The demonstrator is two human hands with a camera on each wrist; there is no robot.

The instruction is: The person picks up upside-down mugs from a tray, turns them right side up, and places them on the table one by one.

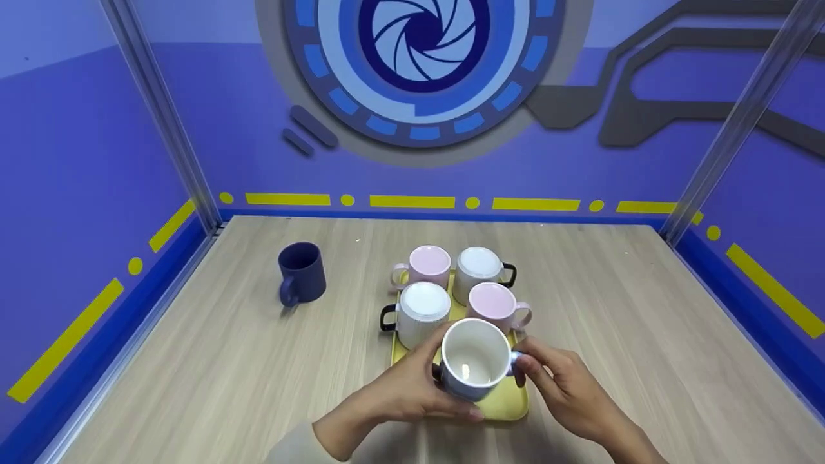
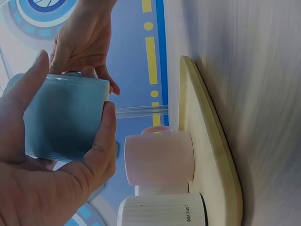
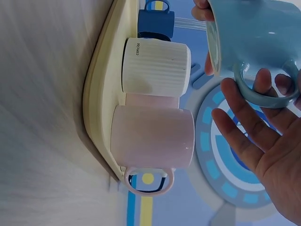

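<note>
A light blue mug with a white inside is held up over the near end of a yellow tray, its mouth facing up. My left hand grips its body from the left, the thumb and fingers spread around the wall, as the left wrist view shows. On the right, my right hand pinches the mug's handle with thumb and fingers. Just beyond the held mug, a pink mug and a white ribbed mug with a black handle stand upside down on the tray.
Farther back on the tray are another upside-down pink mug and white mug. A dark blue mug stands upright on the wooden table at the left. Blue panels enclose the table's back and sides.
</note>
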